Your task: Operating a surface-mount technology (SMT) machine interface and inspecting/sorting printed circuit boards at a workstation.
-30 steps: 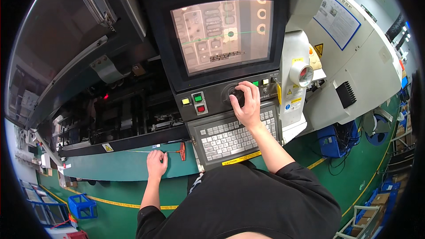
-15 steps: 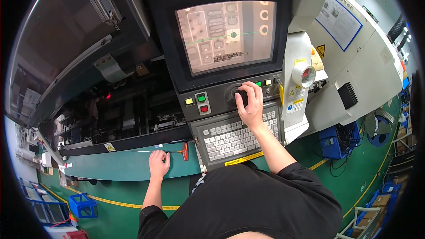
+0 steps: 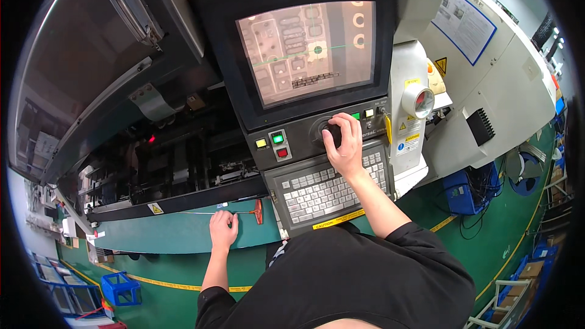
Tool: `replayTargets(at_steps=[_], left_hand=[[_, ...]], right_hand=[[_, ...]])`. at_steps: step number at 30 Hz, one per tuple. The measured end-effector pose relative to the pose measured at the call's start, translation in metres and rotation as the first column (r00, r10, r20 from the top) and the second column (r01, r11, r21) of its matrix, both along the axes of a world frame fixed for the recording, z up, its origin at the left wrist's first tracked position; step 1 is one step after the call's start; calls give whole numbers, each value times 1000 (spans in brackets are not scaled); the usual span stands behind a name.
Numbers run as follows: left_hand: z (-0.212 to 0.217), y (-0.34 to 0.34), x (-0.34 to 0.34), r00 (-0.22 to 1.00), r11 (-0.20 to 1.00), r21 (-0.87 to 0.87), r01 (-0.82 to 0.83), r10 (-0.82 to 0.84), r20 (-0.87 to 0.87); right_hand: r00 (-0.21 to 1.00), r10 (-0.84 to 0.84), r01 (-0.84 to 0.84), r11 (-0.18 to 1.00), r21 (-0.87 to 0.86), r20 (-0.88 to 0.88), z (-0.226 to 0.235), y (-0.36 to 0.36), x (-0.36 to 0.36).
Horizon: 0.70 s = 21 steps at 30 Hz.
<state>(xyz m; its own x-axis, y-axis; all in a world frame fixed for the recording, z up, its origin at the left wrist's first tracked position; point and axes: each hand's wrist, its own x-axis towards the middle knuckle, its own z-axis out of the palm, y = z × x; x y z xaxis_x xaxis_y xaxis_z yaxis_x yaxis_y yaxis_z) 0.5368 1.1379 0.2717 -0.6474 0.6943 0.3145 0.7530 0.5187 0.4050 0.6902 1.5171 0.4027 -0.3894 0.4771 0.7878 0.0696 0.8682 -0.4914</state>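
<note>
My right hand (image 3: 345, 151) is on the control panel below the monitor, its thumb and fingers curved around a round black control knob (image 3: 329, 136). Fingers hide much of the knob. My left hand (image 3: 223, 230) rests on the teal ledge (image 3: 152, 233), loosely bent, with the thumb apart from the fingers and no held thing showing. Just beyond its fingertips lies a T-handle tool with an orange grip (image 3: 259, 212) and a thin shaft; I cannot tell whether the fingers touch the shaft. On the monitor (image 3: 308, 49), a magnified board picture has a green crosshair over a pale pad.
A keyboard (image 3: 326, 192) sits below the panel. Green and red buttons (image 3: 280, 144) are left of the knob. The machine's dark interior (image 3: 164, 152) lies open at left under a raised cover (image 3: 79, 55). A blue crate (image 3: 466, 192) with cables stands on the floor at right.
The whole view has shifted slightly. The green button at the panel's left looks brighter now. Both hands keep about the same places, the right still on the knob.
</note>
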Motion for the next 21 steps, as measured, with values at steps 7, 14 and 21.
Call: replayTargets(at_steps=[7,14,21], left_hand=[[0,1,0,1000,1000,7,-2,2,15],[1,1,0,1000,1000,-2,-5,5,6],[4,2,2,1000,1000,28,6,-6,9]], right_hand=[[1000,-16,16,1000,-5,6,-4,1,-1],[1000,-24,24,1000,-10,7,-6,3,-2],[1000,-12,12,1000,-16,12,-2,0,0]])
